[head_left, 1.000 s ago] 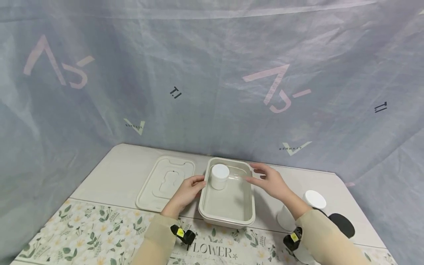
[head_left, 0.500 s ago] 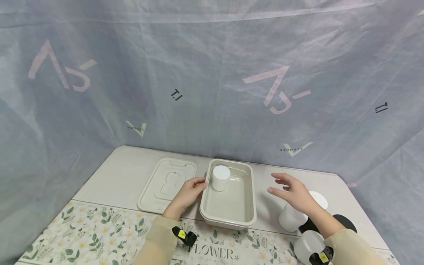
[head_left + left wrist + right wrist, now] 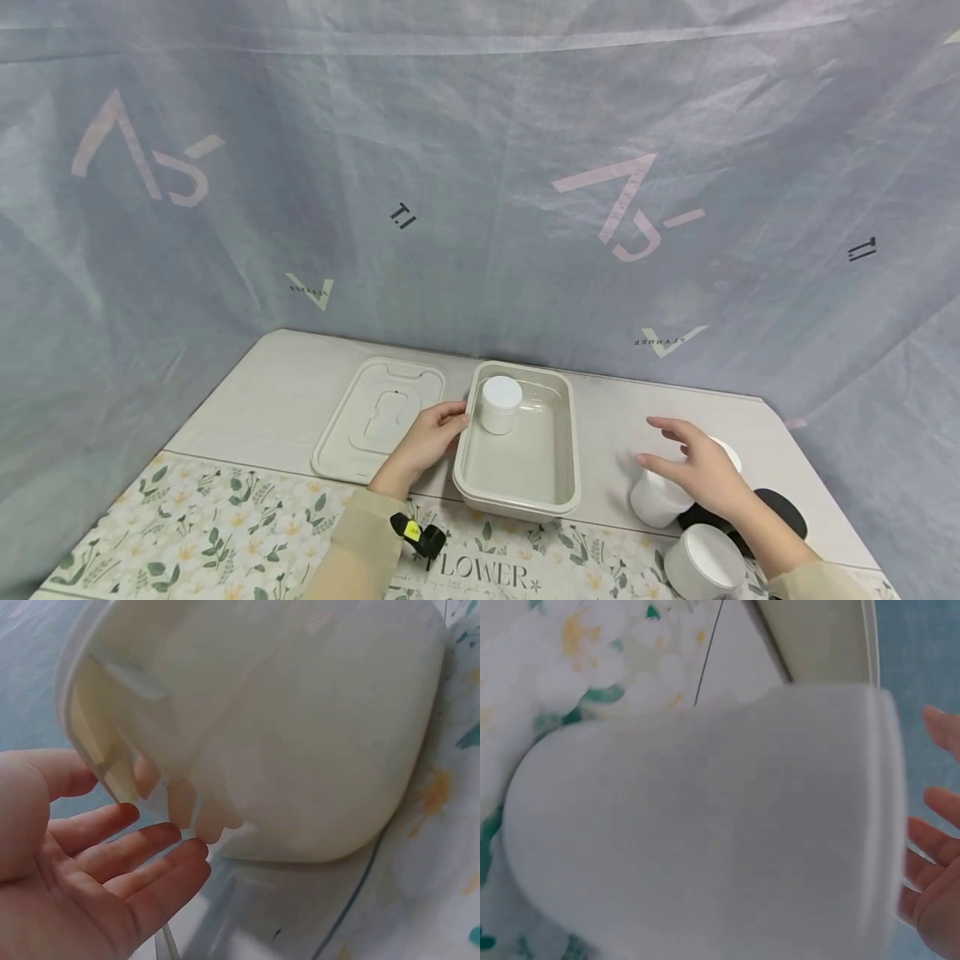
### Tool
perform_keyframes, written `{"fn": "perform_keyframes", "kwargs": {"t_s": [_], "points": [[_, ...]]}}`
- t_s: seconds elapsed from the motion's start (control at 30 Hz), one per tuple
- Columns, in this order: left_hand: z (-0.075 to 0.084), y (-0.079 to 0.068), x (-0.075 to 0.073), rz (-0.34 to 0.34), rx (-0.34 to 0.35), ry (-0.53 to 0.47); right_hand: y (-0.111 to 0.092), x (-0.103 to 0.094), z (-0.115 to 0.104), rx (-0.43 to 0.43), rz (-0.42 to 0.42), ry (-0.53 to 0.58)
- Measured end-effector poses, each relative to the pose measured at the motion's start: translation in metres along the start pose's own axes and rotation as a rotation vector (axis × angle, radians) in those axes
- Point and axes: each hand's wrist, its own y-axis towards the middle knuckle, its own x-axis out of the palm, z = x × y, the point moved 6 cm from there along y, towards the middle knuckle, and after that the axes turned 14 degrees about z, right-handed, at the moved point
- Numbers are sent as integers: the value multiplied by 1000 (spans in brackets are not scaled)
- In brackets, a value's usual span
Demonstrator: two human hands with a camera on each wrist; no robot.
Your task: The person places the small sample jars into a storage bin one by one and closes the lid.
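A beige rectangular bin holds one white lidded jar at its back left. My left hand rests at the bin's left rim. In the left wrist view its thumb tip slips behind the rim, while straight fingers lie near the outer wall, which mirrors them. On the right, my right hand hovers with thumb and fingers spread, holding nothing, and overlaps a white rounded container. A large white jar fills the right wrist view, partly covering that hand's fingers.
A flat beige lid lies left of the bin. Another white container stands at the front right, near a black disc. Behind the right hand shows a white round top. A grey printed curtain hangs behind the table.
My right hand has left the bin's right side and moved right and nearer, over the white containers. The left hand stays at the rim. The jar inside the bin has not moved.
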Motion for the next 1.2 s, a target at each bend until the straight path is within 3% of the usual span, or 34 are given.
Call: {"fn": "perform_keyframes", "kwargs": {"t_s": [0.27,0.87,1.03,1.2], "points": [[-1,0,0,0,-2,-1,-12,-3,11,-27,4,-102],[-1,-1,-1,6,1,-2,-24,3,10,-106,-113,-109],[-1,0,-1,4,-1,-4,-21,3,11,-92,-152,-98],[0,0,-1,-4,-1,-5,-14,0,10,-56,-134,-103]]}}
